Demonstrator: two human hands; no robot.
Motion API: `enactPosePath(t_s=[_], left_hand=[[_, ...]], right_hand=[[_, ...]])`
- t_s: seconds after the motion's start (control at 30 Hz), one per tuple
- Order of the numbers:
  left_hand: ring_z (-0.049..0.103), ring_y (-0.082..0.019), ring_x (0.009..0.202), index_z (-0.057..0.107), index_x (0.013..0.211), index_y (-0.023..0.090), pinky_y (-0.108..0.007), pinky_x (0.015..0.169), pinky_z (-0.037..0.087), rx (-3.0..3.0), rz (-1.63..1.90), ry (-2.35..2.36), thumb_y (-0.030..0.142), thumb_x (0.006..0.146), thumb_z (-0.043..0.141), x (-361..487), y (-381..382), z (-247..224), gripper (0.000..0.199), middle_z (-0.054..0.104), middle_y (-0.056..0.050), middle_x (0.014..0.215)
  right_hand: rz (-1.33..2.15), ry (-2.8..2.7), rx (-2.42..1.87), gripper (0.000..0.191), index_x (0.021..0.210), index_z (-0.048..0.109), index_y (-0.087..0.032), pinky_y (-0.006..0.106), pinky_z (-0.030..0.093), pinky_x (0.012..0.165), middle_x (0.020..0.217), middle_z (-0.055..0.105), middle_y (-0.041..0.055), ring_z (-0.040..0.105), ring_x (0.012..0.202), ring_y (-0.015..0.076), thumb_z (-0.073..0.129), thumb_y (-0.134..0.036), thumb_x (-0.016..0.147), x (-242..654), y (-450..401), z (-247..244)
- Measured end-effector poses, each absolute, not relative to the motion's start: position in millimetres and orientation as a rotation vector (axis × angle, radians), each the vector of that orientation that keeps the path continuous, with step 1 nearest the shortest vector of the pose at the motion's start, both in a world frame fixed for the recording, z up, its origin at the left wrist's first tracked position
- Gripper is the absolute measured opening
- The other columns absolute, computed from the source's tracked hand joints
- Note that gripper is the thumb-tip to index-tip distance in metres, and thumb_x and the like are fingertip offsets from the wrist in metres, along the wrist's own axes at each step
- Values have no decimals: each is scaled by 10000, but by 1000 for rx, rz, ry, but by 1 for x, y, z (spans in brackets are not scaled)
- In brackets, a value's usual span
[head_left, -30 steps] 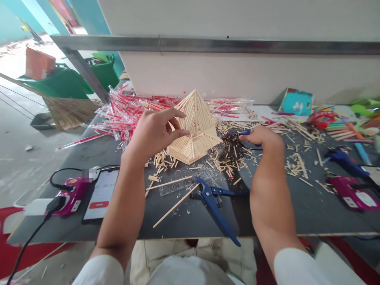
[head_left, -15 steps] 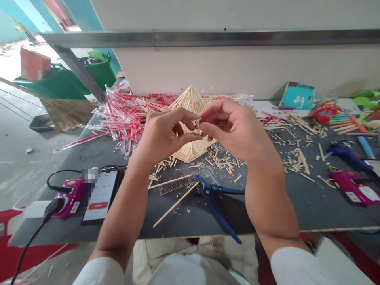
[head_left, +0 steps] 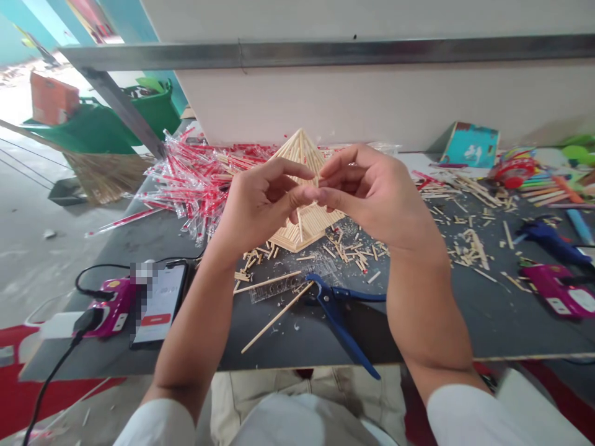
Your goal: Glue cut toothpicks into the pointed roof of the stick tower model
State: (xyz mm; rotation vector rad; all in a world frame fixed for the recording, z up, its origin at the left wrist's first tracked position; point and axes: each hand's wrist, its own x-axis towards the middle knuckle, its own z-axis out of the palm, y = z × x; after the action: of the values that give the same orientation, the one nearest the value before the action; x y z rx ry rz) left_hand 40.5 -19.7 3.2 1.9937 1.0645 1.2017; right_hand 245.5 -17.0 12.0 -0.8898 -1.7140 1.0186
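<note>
My left hand [head_left: 258, 201] and my right hand [head_left: 374, 195] meet at their fingertips above the middle of the table, both closed in a pinch. Between them is a short wooden stick, almost wholly hidden by the fingers. Right behind and below stands a pointed, pyramid-like model of pale wooden sticks [head_left: 301, 147], partly covered by my hands. Nearer to me, a blue-handled cutter [head_left: 341, 325] lies on the table, and a long wooden stick [head_left: 277, 318] reaches to its jaws. A clear plastic strip [head_left: 274, 290] is beside it.
Red-marked plastic wrappers [head_left: 186, 179] are heaped at the left. Stick offcuts [head_left: 351, 251] litter the table [head_left: 209, 341]. A phone [head_left: 160, 303] and a purple power socket [head_left: 111, 306] lie front left; another purple socket [head_left: 560, 291] is at right. A metal rail [head_left: 297, 52] crosses behind.
My fingertips have drawn together, with the left thumb now against the right one. The short stick, visible upright between them before, is mostly covered. The view has shifted slightly.
</note>
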Motion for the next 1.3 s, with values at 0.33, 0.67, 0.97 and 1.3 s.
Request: enactPosePath(t_s=[0.33, 0.67, 0.97, 1.3], left_hand=[[740, -146, 604, 694, 1074, 192, -220, 425, 555, 1877, 1097, 1059, 386, 981, 636, 43, -17, 2, 224, 778, -50, 852], [740, -145, 629, 639, 1002, 188, -227, 437, 555, 1903, 1028, 1048, 307, 965, 648, 43, -14, 2, 125, 749, -37, 837], [709, -131, 604, 581, 1161, 214, -251, 471, 558, 1856, 961, 1035, 296, 942, 664, 42, -15, 1, 248, 737, 1, 801], [682, -113, 697, 631, 1184, 220, -313, 682, 555, 2091, 1118, 1350, 325, 990, 633, 29, -6, -5, 221, 738, 7, 853]], right_hand=[[880, -1744, -880, 362, 941, 678, -244, 374, 617, 719, 848, 728, 22, 720, 784, 201, 887, -485, 771, 239, -19, 11], [683, -2052, -882, 282, 1123, 762, -282, 364, 616, 840, 1015, 768, 0, 728, 862, 184, 811, -287, 845, 253, -16, 15], [423, -2219, -905, 210, 1112, 765, -299, 370, 546, 853, 981, 763, 3, 701, 835, 191, 754, -289, 903, 254, -12, 14], [211, -2248, -975, 275, 1143, 749, -298, 432, 531, 863, 1078, 722, 47, 659, 790, 213, 789, -356, 877, 259, 6, 4]])
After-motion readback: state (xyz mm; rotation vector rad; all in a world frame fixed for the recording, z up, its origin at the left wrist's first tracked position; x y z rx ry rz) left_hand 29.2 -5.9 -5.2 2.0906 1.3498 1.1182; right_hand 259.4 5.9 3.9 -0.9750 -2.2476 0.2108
